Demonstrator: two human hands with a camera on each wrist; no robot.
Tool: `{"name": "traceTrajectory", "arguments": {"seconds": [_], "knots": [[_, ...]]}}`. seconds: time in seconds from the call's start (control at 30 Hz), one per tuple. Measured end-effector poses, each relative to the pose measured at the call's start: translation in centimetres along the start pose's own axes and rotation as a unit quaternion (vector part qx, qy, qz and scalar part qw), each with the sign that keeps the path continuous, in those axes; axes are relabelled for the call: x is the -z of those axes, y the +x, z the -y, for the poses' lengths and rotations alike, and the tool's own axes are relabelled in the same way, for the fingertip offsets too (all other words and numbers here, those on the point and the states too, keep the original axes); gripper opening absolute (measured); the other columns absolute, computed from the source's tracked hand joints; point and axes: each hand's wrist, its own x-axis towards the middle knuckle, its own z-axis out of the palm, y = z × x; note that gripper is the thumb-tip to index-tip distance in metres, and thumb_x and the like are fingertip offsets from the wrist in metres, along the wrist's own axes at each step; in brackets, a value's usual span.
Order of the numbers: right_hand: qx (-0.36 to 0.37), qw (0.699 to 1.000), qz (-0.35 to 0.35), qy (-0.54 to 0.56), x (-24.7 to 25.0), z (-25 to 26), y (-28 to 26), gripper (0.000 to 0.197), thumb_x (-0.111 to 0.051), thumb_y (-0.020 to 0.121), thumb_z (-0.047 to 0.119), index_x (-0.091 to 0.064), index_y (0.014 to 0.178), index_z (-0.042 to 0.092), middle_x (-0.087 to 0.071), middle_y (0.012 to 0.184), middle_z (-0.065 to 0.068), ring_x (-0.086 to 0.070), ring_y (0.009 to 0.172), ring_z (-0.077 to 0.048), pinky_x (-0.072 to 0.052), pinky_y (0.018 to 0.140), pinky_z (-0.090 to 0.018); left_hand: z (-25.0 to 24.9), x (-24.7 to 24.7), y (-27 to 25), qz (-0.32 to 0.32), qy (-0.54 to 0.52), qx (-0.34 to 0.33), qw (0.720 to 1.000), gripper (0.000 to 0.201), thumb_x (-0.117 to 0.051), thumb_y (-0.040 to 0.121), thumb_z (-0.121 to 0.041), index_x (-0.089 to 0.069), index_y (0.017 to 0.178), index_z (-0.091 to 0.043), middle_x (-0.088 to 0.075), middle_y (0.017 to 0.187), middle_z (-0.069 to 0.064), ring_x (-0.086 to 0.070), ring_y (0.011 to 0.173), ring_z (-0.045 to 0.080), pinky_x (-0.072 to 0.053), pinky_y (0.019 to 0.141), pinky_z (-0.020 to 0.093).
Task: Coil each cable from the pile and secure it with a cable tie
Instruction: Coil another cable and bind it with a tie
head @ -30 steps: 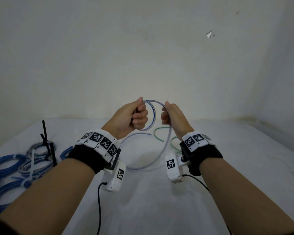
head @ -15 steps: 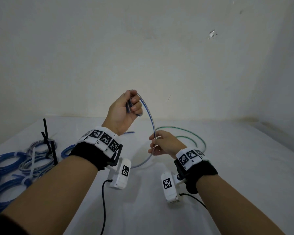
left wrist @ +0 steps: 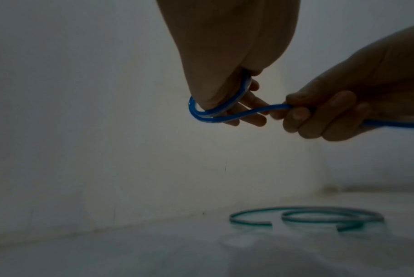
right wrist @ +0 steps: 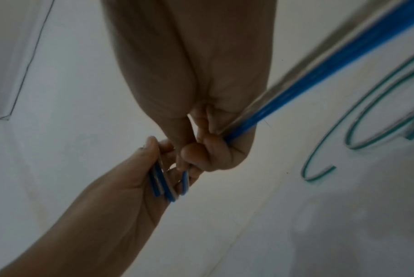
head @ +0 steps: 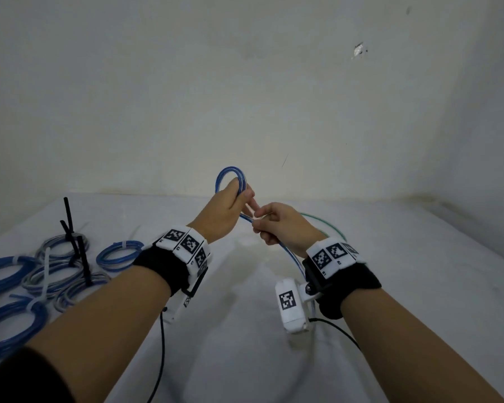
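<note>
A blue cable (head: pixel 230 173) is raised above the white table, with two small loops of it gripped in my left hand (head: pixel 230 203). In the left wrist view the blue cable (left wrist: pixel 208 112) curls round my thumb and runs right into the other fist. My right hand (head: pixel 277 225) touches the left and grips the free length of the blue cable (right wrist: pixel 296 86), which trails back past that wrist. A loose green cable (left wrist: pixel 308 215) lies in an open spiral on the table beyond my hands. No cable tie is in either hand.
Several coiled, tied blue and grey cables (head: pixel 120 254) lie at the table's left. Black cable ties (head: pixel 70 228) and a white tie (head: pixel 44 274) stick up among them. A pale wall (head: pixel 245 82) closes the back and right.
My right hand rose from table height up to the left hand, bringing another turn of blue cable. The left hand dropped slightly and now holds two loops.
</note>
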Motion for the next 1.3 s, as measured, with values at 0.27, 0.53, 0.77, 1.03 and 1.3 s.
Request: {"name": "traceTrajectory", "arguments": {"seconds": [0.27, 0.53, 0.77, 1.03, 1.3], "knots": [[-0.006, 0.991, 0.047, -0.127, 0.9, -0.5, -0.6, 0.019, -0.061, 0.085, -0.001, -0.052, 0.099, 0.009, -0.065, 0.08, -0.009, -0.069, 0.068, -0.021, -0.056, 0.064, -0.026, 0.5, 0.4, 0.1, 0.007, 0.238, 0.009, 0.971, 0.024, -0.027, 0.102, -0.026, -0.045, 0.098, -0.011, -0.065, 0.079, 0.002, -0.059, 0.071, 0.019, -0.048, 0.071, 0.038], [0.096, 0.932, -0.07, -0.344, 2.5, -0.9, 1.1, 0.013, -0.068, 0.08, 0.01, -0.059, 0.079, 0.019, -0.062, 0.082, 0.004, -0.054, 0.075, -0.01, -0.039, 0.065, -0.018, 0.2, 0.3, 0.1, 0.135, 0.292, 0.098, 0.942, 0.033, -0.027, 0.101, -0.036, -0.046, 0.085, -0.015, -0.061, 0.09, 0.007, -0.058, 0.084, 0.024, -0.044, 0.079, 0.04], [0.124, 0.934, -0.051, -0.332, 2.0, -1.0, 1.2, 0.014, -0.067, 0.081, 0.011, -0.057, 0.088, 0.016, -0.064, 0.089, 0.0, -0.058, 0.078, -0.014, -0.047, 0.072, -0.024, -0.4, 0.0, 0.5, 0.007, 0.079, 0.165, 0.983, 0.029, -0.033, 0.101, -0.024, -0.05, 0.087, -0.006, -0.054, 0.077, -0.004, -0.046, 0.062, 0.009, -0.035, 0.061, 0.026], [0.249, 0.921, -0.133, -0.267, 1.2, -0.7, 1.4, 0.009, -0.072, 0.079, 0.011, -0.063, 0.082, 0.014, -0.058, 0.082, -0.002, -0.058, 0.066, -0.017, -0.047, 0.064, -0.023, -1.1, 0.2, 0.4, 0.0, 0.037, 0.229, 0.973, 0.038, -0.029, 0.101, -0.029, -0.053, 0.078, -0.011, -0.048, 0.066, 0.003, -0.041, 0.056, 0.016, -0.031, 0.052, 0.027], [0.272, 0.914, -0.098, -0.286, 2.0, 0.9, 2.0, 0.002, -0.072, 0.079, 0.017, -0.072, 0.08, 0.015, -0.056, 0.077, 0.003, -0.051, 0.076, -0.012, -0.04, 0.073, -0.022, -1.5, 1.0, -1.4, 0.131, -0.089, 0.247, 0.956, 0.053, -0.022, 0.1, -0.05, -0.052, 0.08, -0.011, -0.032, 0.054, -0.003, -0.026, 0.044, 0.01, -0.022, 0.043, 0.019]]}}
